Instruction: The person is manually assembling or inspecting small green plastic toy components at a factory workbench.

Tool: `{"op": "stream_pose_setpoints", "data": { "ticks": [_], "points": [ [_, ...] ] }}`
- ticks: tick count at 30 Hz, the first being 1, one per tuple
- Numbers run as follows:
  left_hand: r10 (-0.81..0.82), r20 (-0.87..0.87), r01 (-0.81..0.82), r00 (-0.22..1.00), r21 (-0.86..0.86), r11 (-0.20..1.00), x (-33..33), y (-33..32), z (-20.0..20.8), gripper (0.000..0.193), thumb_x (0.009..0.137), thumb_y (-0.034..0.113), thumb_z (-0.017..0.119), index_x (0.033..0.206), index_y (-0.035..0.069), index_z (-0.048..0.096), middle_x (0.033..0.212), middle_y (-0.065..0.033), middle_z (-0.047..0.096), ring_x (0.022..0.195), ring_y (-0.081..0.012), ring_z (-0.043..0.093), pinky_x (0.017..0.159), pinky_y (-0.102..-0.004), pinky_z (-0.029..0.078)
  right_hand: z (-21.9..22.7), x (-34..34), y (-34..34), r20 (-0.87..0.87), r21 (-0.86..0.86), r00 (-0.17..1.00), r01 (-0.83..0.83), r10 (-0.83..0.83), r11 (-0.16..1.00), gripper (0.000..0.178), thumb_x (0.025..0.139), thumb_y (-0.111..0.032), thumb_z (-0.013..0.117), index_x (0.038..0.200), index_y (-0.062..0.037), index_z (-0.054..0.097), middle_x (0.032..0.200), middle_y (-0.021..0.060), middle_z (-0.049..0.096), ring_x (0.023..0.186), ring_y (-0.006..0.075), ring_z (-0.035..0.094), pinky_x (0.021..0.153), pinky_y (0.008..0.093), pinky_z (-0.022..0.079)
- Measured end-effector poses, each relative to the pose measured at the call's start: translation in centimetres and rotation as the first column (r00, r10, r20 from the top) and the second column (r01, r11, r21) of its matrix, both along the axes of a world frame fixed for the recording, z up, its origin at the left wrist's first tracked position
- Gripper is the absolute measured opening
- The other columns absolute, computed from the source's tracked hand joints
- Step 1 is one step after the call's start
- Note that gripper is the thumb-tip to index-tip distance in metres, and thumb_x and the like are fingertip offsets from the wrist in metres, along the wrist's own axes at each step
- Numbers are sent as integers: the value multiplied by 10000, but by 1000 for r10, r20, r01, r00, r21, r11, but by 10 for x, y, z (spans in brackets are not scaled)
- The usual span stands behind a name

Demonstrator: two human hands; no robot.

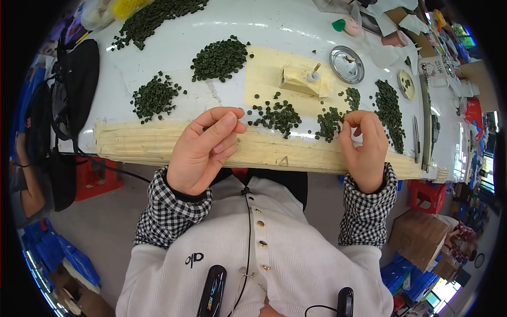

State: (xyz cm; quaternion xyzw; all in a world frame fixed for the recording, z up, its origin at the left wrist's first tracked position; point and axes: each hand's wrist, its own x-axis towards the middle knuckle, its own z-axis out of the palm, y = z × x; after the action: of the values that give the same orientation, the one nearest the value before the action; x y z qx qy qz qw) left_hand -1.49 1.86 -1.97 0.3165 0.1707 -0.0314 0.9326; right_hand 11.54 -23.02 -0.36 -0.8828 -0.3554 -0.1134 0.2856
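Observation:
My left hand [203, 150] is raised over the table's near edge, thumb and forefinger pinched together. A tiny dark bit shows at its fingertips, and it looks like one of the small dark green round pieces. My right hand [365, 148] pinches at the near side of a small heap of these green pieces [329, 124]; whatever lies between its fingertips is too small to make out. Between the hands lies a looser heap of green pieces [280, 117]. Beyond them stands a tape-wrapped block [298, 79] with a short metal peg [315, 74] on top.
More green heaps lie at the left [154, 98], the middle back [221, 59], the far left [150, 21] and the right [390, 113]. A round metal lid [347, 64] and a shallow round dish [406, 84] are at the right. Pale tape covers the table's front edge [137, 142]. A black bag [79, 84] is at the left.

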Motion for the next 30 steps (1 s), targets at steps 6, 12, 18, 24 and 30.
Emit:
{"op": "stream_pose_setpoints", "data": {
  "ticks": [6,12,18,24,30],
  "points": [
    [-42,-40,41,998,-31,999,9,-11,7,301,932,59,479,1211,-51,504,975,-89,606,575,-15,324,509,-150,311,-17,-21,18,-409,393,911,128,49,911,128,757,73,614,866,28,565,799,85,649,691,105,612,649,224,503],
    [-66,-10,66,998,-11,998,9,-17,3,272,929,66,495,1182,-30,527,1012,-114,613,560,-15,322,511,-151,321,-5,-35,40,-507,473,840,81,196,877,140,786,77,616,916,36,651,844,97,666,753,129,636,698,229,505],
    [-83,8,83,996,-2,997,7,-18,3,220,934,87,504,1124,-11,556,955,-83,622,561,-17,332,517,-162,324,5,-41,54,-473,561,812,-21,342,828,154,775,71,640,923,31,657,836,92,658,757,122,629,710,229,506],
    [-88,7,88,996,-8,996,5,-22,2,201,917,117,553,1066,-8,602,882,-49,631,558,-29,354,509,-172,316,2,-49,63,-658,629,624,149,420,763,165,786,57,646,949,38,626,875,95,643,781,122,622,740,239,510],
    [-115,-5,115,993,20,993,5,-27,5,195,921,139,554,1048,1,608,831,-18,615,574,-41,348,528,-188,319,-7,-47,66,-585,676,670,91,457,731,159,786,76,631,939,38,608,964,92,569,858,132,590,753,240,503]
  ]
}}
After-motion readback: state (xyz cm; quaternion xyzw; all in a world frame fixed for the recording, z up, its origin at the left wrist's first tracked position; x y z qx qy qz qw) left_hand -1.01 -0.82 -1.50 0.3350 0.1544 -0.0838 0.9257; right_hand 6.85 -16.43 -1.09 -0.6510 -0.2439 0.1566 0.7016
